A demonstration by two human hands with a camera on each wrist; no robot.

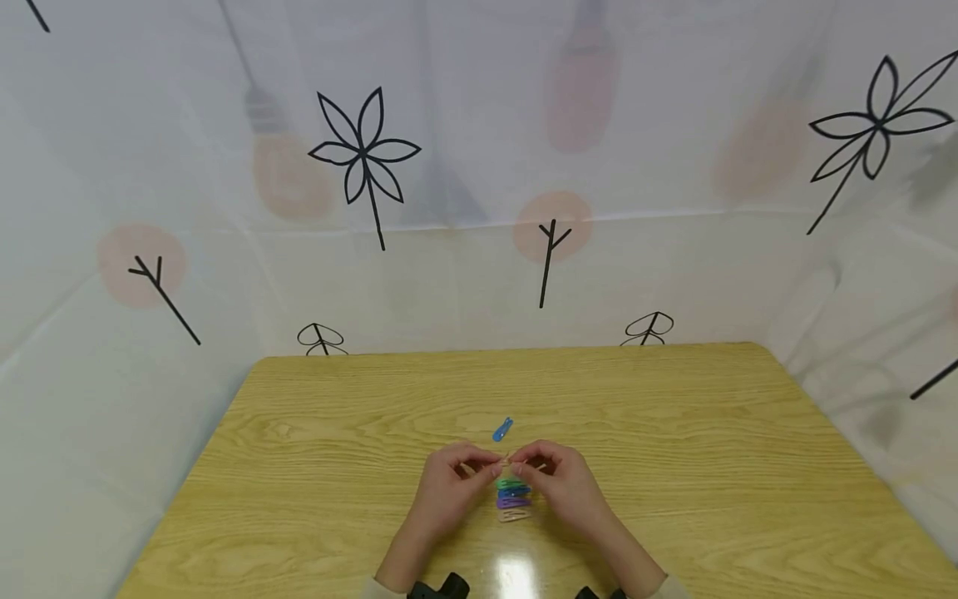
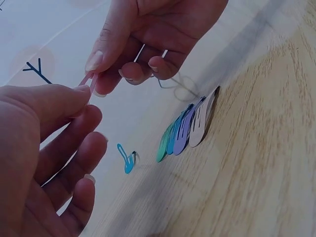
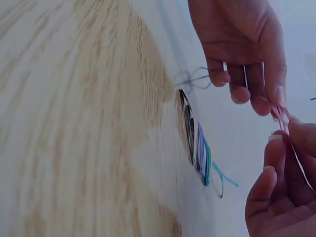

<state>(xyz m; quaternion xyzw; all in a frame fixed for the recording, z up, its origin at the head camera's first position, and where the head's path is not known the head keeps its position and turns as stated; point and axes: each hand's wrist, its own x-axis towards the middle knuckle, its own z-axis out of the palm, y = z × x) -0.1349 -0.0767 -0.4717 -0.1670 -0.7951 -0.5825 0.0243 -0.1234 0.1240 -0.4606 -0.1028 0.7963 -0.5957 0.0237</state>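
Between thumb and fingertips, my left hand (image 1: pixel 447 489) pinches one end of a pink snap hair clip (image 2: pixel 90 82). My right hand (image 1: pixel 566 485) pinches the other end, so the clip hangs between both hands above the table. The fingertips hide much of it. Below the hands lies a row of snap hair clips: green (image 2: pixel 164 143), blue (image 1: pixel 515 492), purple (image 1: pixel 514 502) and, nearest me, a beige one (image 1: pixel 515 516). Beyond the hands a single blue hair clip (image 1: pixel 503 429) lies apart, its two arms spread in the left wrist view.
A wood-grain table (image 1: pixel 337 416) spans the area under the hands. White cloth (image 1: pixel 464 283) printed with black flowers and twigs hangs behind it and at both sides. Black wrist devices (image 1: pixel 441 586) show at the lower edge.
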